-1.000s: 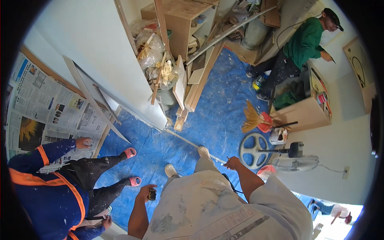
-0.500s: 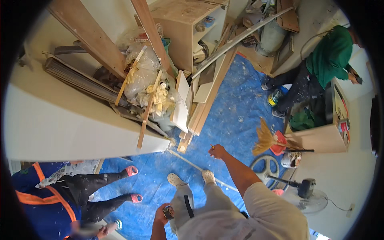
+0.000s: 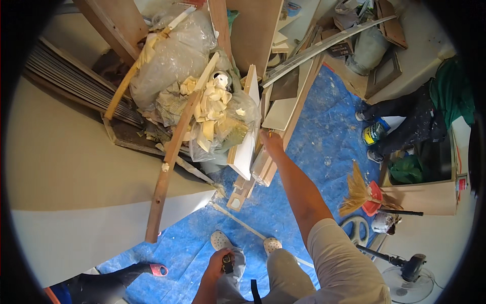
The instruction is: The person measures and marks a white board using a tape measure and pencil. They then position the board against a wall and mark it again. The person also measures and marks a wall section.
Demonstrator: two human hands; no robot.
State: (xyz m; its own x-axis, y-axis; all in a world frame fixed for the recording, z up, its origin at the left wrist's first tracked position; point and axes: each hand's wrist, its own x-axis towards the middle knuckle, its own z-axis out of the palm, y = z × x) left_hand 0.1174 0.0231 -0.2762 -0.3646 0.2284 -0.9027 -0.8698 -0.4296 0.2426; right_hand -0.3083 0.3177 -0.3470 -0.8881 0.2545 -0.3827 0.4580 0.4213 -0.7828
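My left hand (image 3: 218, 264) is closed around a compact dark tape measure (image 3: 227, 263), low in front of my left leg. Stretched out ahead, my right hand (image 3: 273, 144) is closed with a small yellow-orange pencil (image 3: 270, 134) poking out of its fingers. That hand is over the stacked wooden boards (image 3: 261, 172), beside a white panel (image 3: 245, 152) standing on edge; whether it touches them I cannot tell. Plastic bags of scraps (image 3: 172, 66) and a long wooden strip (image 3: 174, 147) lie left of the boards.
A blue tarp (image 3: 314, 147) covers the floor. To the right are a straw broom (image 3: 356, 192), a red dustpan (image 3: 373, 197), a fan (image 3: 412, 273) and a paint can (image 3: 373, 134). One person in green (image 3: 450, 96) stands far right; another person's leg (image 3: 114, 276) shows lower left.
My right hand has reached forward from above the tarp to the boards, and the view has moved closer to the scrap pile. My left hand still holds the tape measure.
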